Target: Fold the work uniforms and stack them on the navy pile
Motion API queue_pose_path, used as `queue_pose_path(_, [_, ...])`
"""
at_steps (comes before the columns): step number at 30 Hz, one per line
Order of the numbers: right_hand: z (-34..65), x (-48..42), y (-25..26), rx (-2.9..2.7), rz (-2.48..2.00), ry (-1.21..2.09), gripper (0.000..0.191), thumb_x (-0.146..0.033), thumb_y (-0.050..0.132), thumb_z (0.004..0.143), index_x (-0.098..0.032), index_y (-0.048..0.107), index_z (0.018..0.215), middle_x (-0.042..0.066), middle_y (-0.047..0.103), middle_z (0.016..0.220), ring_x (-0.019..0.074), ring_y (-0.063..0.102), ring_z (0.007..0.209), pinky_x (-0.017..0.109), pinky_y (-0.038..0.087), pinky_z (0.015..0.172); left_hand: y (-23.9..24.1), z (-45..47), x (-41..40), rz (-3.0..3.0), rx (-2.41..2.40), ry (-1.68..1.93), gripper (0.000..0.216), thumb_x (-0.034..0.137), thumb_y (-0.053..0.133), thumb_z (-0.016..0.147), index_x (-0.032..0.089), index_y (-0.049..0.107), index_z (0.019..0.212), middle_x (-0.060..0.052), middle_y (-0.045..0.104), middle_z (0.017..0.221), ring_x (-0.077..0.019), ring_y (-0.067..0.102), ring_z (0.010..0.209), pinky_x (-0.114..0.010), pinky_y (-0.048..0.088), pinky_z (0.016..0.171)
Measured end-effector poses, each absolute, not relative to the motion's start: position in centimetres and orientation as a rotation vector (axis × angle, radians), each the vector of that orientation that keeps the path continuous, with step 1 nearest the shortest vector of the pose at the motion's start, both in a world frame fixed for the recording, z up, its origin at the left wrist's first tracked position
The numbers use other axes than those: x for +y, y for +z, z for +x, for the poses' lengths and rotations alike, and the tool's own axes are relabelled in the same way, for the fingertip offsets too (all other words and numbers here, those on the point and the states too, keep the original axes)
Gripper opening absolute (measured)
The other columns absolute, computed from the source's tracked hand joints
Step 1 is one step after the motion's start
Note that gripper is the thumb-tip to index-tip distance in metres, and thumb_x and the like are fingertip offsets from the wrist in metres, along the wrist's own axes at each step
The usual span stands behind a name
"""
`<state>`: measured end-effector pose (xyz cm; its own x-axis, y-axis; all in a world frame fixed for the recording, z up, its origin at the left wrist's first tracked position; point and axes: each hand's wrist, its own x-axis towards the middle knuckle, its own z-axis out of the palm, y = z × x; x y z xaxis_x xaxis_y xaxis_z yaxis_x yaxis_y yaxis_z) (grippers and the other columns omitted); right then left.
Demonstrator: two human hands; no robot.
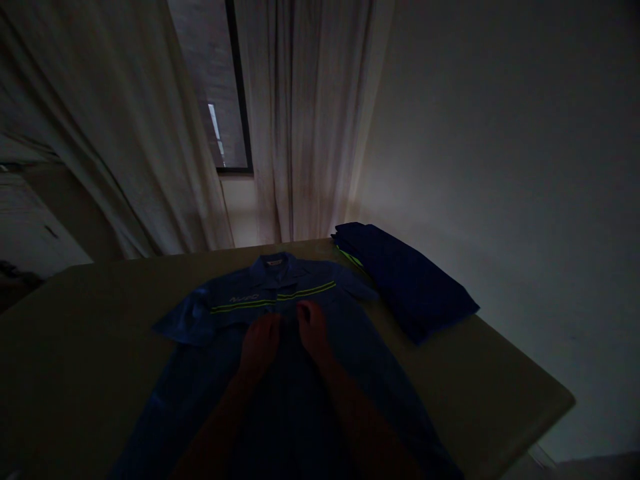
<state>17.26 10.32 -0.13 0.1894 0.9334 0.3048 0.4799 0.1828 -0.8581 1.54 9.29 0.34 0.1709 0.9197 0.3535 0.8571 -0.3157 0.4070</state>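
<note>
Short-sleeved blue work shirt (291, 380) is lying face-up beneath left grip (261, 338) and right grip (312, 327), presumably keeping its front within reach; both are looking curled, whether pinching cloth I cannot tell.

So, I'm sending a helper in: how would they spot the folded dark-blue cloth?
Find the olive-brown table beside the pale wall. Along its right edge lies the folded dark-blue cloth, unlike the spread-out blue short-sleeved shirt.
</note>
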Motion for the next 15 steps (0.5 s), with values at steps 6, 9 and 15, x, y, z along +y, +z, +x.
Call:
queue_pose_path(6, [21.1, 9.0, 0.8, -1.431, -1.525, 0.577, 0.03, -0.025, 0.055, 0.094, -0.019, 0.066, 0.121, 0.011, 0.07, 0.121, 0.023, 0.068, 0.109, 0.038, 0.053, 0.098, -0.8, 1.1, 9.6, 2.393, 1.814, 0.782, 0.044, 0.034, 0.043, 0.099, 0.017, 0.063, 0.134, -0.024, 0.06, 0.142, -0.0402, 0.056, 0.13, -0.061, 0.042, 0.109])
queue_pose_path(9, [26.3, 3.8, 1.4, -1.584, -1.553, 0.547, 0.035, -0.03, 0.066, 0.089, -0.022, 0.068, 0.123, 0.011, 0.07, 0.126, 0.0264, 0.066, 0.116, 0.043, 0.05, 0.106, -1.0, -1.0, 9.7, 2.46, 1.732, 0.761, 0.049, 0.037, 0.045, 0.098, 0.017, 0.057, 0.141, -0.021, 0.052, 0.153, -0.0377, 0.047, 0.142, -0.058, 0.039, 0.115])
queue_pose_path(15, [36.8, -12.2, -0.2, -2.061, -1.896, 0.12, 0.057, -0.051, 0.054, 0.1, -0.04, 0.043, 0.155, 0.004, 0.047, 0.159, 0.0289, 0.048, 0.143, 0.049, 0.042, 0.117, -1.4, -12.2, 10.2, 2.486, 2.027, 0.676, 0.047, 0.046, 0.04, 0.096, 0.024, 0.066, 0.128, -0.014, 0.06, 0.146, -0.0418, 0.045, 0.141, -0.072, 0.029, 0.115])
